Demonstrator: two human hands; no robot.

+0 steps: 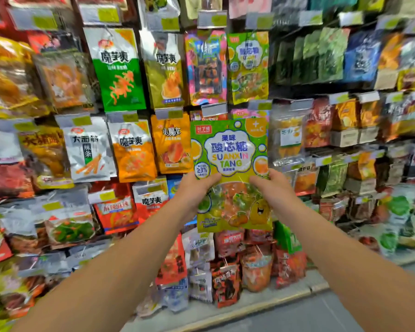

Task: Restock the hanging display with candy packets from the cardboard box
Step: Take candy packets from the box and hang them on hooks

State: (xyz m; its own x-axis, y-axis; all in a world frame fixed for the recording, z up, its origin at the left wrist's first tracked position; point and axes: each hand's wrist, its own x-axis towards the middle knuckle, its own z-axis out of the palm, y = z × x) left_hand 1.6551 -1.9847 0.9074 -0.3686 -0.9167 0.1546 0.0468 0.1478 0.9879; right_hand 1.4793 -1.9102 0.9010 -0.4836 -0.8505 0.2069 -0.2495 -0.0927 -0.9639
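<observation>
While both hands are up at the wall, the job looks mid-way at best. The left hand (197, 188) and right hand (271, 190) each grip a side of one green and yellow plastic candy packet (230, 164), held upright just in front of the hanging display (130, 92), below a matching green packet already hanging (247, 65). It isn't on a hook yet, as far as I can tell. The cardboard box is out of view, so no idea how many are left.

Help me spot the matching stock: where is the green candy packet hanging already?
In the head view, the hanging green candy packet is upper centre, right of a pink packet, directly above the one held in both hands.
</observation>
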